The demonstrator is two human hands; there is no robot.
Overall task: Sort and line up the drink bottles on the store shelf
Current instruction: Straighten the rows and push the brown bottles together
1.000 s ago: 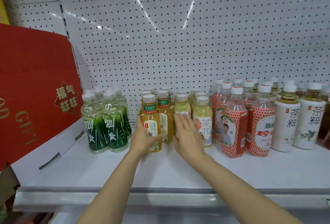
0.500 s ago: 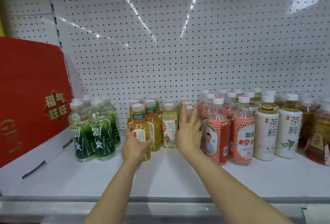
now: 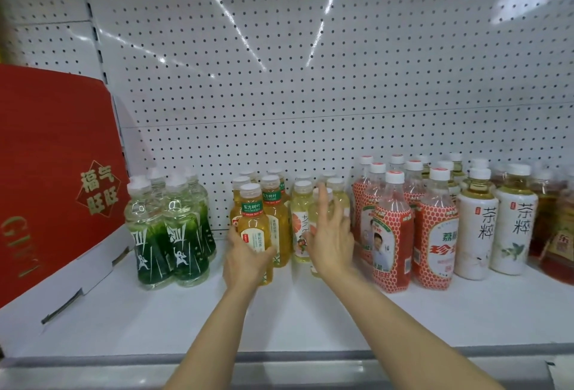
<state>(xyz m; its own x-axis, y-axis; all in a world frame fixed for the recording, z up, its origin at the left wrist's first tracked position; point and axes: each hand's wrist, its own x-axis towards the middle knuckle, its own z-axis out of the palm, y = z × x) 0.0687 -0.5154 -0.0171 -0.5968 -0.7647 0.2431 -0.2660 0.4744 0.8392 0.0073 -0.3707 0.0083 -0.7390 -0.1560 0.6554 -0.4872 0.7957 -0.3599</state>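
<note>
Rows of drink bottles stand on the white shelf. My left hand grips the front amber tea bottle with the green neck label, fingers curled round its lower body. My right hand is flat with straight fingers against the front pale yellow bottle, mostly hiding it. Another pale yellow bottle stands between the two hands. Green bottles are grouped to the left. Red honeycomb-label bottles stand to the right.
A red gift box leans on the shelf's left end. White-label tea bottles and dark amber bottles fill the right end. The white pegboard back wall rises behind. The shelf's metal front lip runs below my forearms.
My right hand slid from between the yellow bottles to the right-hand front yellow bottle, fingers raised. My left hand has kept its grip on the amber bottle. The camera view shifted slightly.
</note>
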